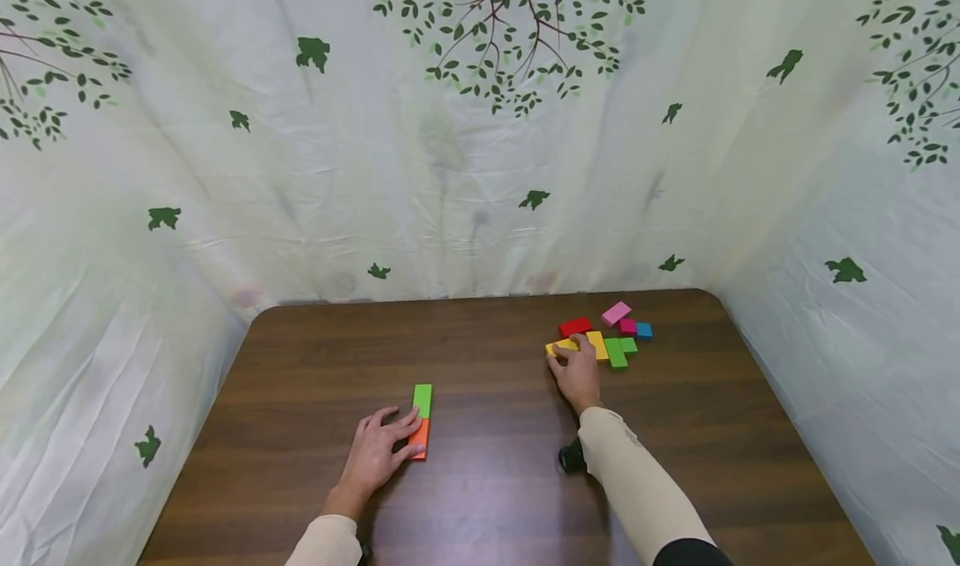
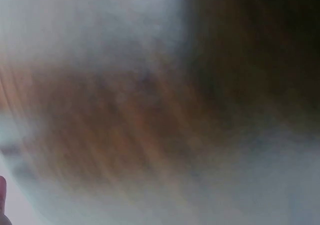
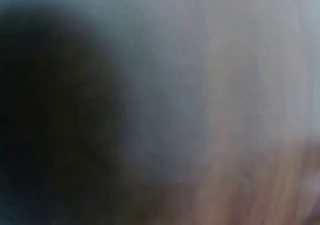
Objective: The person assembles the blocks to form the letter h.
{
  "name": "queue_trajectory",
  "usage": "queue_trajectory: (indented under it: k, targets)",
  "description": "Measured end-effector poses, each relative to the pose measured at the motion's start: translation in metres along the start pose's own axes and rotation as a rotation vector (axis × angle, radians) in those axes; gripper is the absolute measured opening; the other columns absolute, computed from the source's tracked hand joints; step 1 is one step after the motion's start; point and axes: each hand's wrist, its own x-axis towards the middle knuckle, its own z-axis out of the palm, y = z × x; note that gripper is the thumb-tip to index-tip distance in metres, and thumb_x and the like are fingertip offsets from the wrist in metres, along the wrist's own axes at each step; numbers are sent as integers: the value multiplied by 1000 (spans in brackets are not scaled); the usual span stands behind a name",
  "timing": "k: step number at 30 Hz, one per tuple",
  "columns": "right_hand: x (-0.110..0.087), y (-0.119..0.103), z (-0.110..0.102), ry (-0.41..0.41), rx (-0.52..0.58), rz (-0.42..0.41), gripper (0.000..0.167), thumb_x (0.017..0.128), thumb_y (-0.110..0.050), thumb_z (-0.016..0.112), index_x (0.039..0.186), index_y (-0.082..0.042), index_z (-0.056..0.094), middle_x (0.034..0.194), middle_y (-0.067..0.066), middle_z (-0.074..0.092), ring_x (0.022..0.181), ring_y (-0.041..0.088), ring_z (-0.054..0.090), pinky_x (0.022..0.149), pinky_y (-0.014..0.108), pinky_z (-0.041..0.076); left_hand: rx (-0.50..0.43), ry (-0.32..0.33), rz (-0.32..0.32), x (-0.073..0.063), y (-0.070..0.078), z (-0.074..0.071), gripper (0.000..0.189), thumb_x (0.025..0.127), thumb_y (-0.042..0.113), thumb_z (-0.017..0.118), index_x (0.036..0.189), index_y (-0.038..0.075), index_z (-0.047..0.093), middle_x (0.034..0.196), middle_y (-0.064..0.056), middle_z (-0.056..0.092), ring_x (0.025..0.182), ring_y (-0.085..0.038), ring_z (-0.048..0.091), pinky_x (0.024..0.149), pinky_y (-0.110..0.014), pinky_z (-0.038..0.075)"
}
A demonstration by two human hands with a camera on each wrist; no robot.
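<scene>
- Nearest, I have my left hand (image 1: 375,451) spread out, touching the orange block (image 1: 422,435) on the tabletop (image 1: 495,491).
- A green block (image 1: 422,399) sits just past it, end to end.
- Farther off, to the right, my right hand (image 1: 579,378) pinches a yellow block (image 1: 561,347).
- Behind that, I see a red block (image 1: 576,327), a blue block (image 1: 643,331) and a pink block (image 1: 616,313), farthest back.
</scene>
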Motion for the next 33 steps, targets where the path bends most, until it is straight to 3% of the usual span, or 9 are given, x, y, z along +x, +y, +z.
queue_trajectory:
  k: [9,14,19,23,33]
  targets:
    - [0,-9,4,-93,-22,-94,34,85,-22,75,111,0,72,128,15,59,120,35,52,102,48,39,-3,-9,-4,0,-3,-2,52,79,41,74,124,15,66,133,2,59,124,-35,47,99,-55,32]
    - [1,-14,12,-77,-23,-145,31,84,-18,74,108,1,72,127,17,59,120,36,50,102,48,40,-1,9,-1,-1,-6,-2,51,78,39,76,123,15,67,131,2,61,122,-34,49,98,-54,34]
    - [0,-20,19,-68,6,-141,28,84,-16,75,106,0,74,126,18,58,118,37,49,101,47,40,2,21,5,-3,-8,-3,51,77,38,77,122,15,68,130,2,61,120,-34,50,96,-54,35]
    - [0,-27,22,-69,-38,-148,28,84,-16,74,107,-1,73,128,16,59,119,36,52,102,48,40,-4,22,16,-4,-7,-3,51,78,39,76,122,15,68,130,2,61,120,-35,50,96,-54,35]
    - [8,-40,27,-225,-17,-142,33,90,-25,70,114,-3,71,139,11,53,126,32,50,102,46,40,-8,23,19,-4,-3,-1,49,78,38,75,121,15,69,131,3,61,120,-35,50,96,-53,35]
